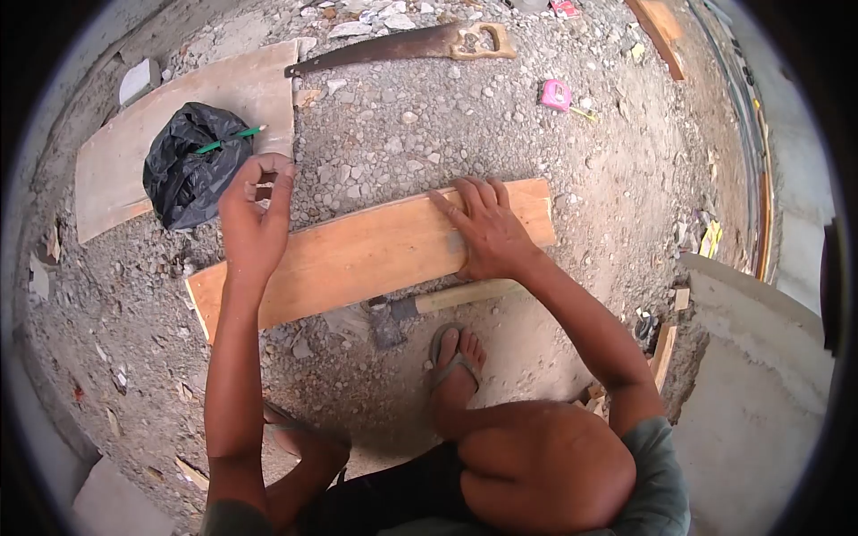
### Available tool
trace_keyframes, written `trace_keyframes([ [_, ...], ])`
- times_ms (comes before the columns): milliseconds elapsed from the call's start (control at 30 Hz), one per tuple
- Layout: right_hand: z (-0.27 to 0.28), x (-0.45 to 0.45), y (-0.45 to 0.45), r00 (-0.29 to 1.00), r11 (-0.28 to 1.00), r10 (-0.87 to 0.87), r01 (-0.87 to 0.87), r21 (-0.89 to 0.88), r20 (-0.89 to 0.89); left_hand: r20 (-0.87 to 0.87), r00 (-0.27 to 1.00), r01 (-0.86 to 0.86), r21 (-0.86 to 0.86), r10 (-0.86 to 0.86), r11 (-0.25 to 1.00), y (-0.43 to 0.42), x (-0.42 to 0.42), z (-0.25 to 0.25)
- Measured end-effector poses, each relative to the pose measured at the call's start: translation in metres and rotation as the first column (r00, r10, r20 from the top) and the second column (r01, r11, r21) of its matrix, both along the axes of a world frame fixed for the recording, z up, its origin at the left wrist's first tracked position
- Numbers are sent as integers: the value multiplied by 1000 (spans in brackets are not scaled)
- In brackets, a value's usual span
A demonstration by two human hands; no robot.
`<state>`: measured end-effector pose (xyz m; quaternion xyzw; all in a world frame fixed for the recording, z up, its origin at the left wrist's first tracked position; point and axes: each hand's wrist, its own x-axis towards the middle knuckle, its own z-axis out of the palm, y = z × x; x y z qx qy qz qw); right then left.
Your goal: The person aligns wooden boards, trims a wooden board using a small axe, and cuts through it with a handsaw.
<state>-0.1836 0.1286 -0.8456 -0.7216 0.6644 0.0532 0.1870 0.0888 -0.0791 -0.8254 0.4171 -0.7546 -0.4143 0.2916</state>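
Observation:
A long wooden board (366,259) lies slanted across the gravel in front of me. My right hand (487,228) grips it near its right end, palm down, fingers reaching the far edge. Above the board's left part is my left hand (257,210), fingers curled and thumb meeting the fingertips; anything pinched there is too small to make out. Just beyond that hand sits a crumpled black plastic bag (183,170) with a green pencil (231,140) across it. A hammer (465,295) lies along the board's near edge, partly hidden by it.
A handsaw (384,49) rests on the rubble at the back, beside a flat plywood sheet (103,174). A pink tape measure (556,95) lies at the back right. My sandalled foot (458,357) is close to the hammer. Concrete slabs (760,375) stand at right.

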Motion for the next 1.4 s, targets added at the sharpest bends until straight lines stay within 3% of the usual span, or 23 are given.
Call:
trace_keyframes([
  [133,7,12,5,1000,1000,-18,17,-25,-5,-21,993,117,272,-115,955,53,-33,-23],
  [233,19,-11,14,998,999,-28,30,41,-55,-75,986,166,310,-150,936,74,-42,-39],
  [333,11,-33,20,999,996,-40,42,81,-30,-84,986,160,275,-142,948,87,-56,-52],
  [433,-3,-36,23,999,998,-29,27,62,21,-2,980,198,-7,-198,980,89,-67,-55],
  [533,-8,-33,23,1000,1000,13,-13,27,4,-89,986,145,39,-142,989,95,-74,-61],
  [633,-18,-32,25,998,999,41,-42,16,46,-58,994,93,93,-88,991,95,-78,-61],
  [833,-8,-41,7,991,997,74,-76,13,107,-92,990,100,-57,-105,993,94,-90,-65],
  [1100,-11,-44,3,987,997,72,-72,-8,144,-110,989,89,-66,-96,994,100,-110,-74],
  [1300,-4,-55,17,989,993,-116,114,29,93,-43,982,177,-131,-184,976,103,-107,-75],
  [1400,-6,-58,19,968,984,-141,159,-75,208,-21,976,209,-158,-215,965,104,-108,-76],
])
